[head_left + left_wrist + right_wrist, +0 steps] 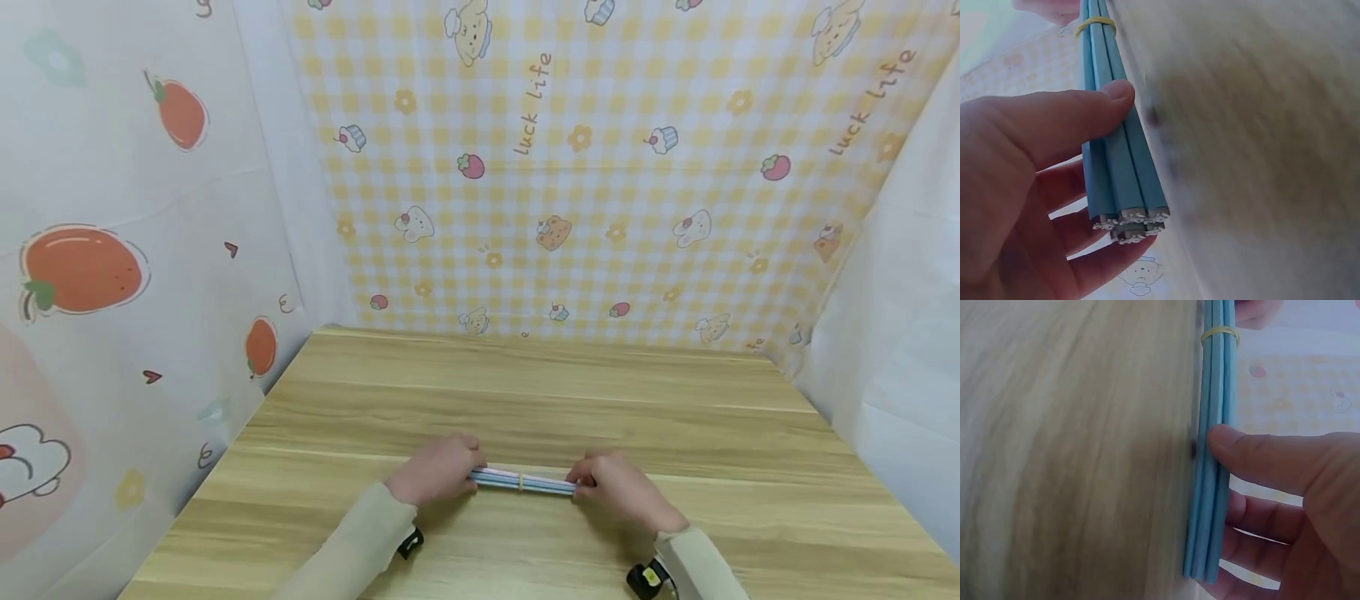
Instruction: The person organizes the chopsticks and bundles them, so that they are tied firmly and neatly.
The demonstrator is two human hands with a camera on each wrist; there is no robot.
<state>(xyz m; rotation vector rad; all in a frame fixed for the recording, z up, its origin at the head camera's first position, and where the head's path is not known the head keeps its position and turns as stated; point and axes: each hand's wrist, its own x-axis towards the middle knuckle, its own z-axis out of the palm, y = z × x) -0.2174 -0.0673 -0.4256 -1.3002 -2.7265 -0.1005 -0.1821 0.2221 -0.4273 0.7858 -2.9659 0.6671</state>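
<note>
**A banded bundle of blue sticks held at both ends above a wooden table**

The bundle of blue sticks [522, 482] lies level, crosswise before the person, low over the front-centre of the wooden table [525, 392]; whether it touches the surface cannot be told. A yellow rubber band [521, 482] circles the bundle at about its middle. In the left wrist view the near end of the bundle [1124, 181] shows several sticks stacked together, each with a pale, ragged-looking tip, and the band [1094, 24] sits farther along. In the right wrist view the sticks [1210, 487] run just beside the table edge, with the band [1220, 335] near the top.

The left hand [438, 468] grasps one end: the thumb [1085, 109] presses across the sticks and the fingers curl beneath them. The right hand [617, 487] grasps the other end in like manner, thumb [1254, 456] on top and fingers below. Both arms wear pale beige sleeves [352, 542].

Behind the table hangs a yellow checked cloth [600, 167] printed with small animals and cupcakes; at the left hangs a white cloth with strawberries [78, 271].
</note>
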